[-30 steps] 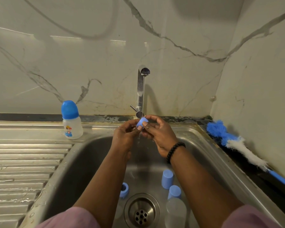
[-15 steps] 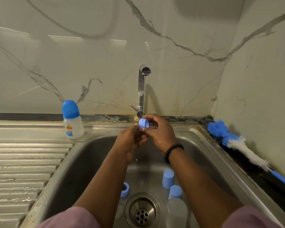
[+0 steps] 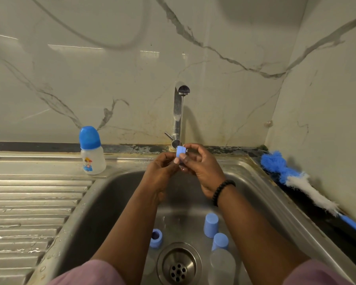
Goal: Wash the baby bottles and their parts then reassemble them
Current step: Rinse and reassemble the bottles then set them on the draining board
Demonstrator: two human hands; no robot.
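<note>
Both hands meet over the sink under a thin stream from the tap. My right hand pinches a small blue screw ring with a clear teat in it, and my left hand holds the ring's lower edge with thumb and fingertips. An assembled baby bottle with a blue cap stands on the counter left of the sink. In the sink basin lie a blue ring, a blue cap, and a clear bottle with a blue top.
The drain sits at the near centre of the basin. A ribbed steel draining board spreads to the left. A blue and white bottle brush lies along the right counter by the wall.
The blue ring has turned between my fingers and both hands have risen slightly closer to the tap base.
</note>
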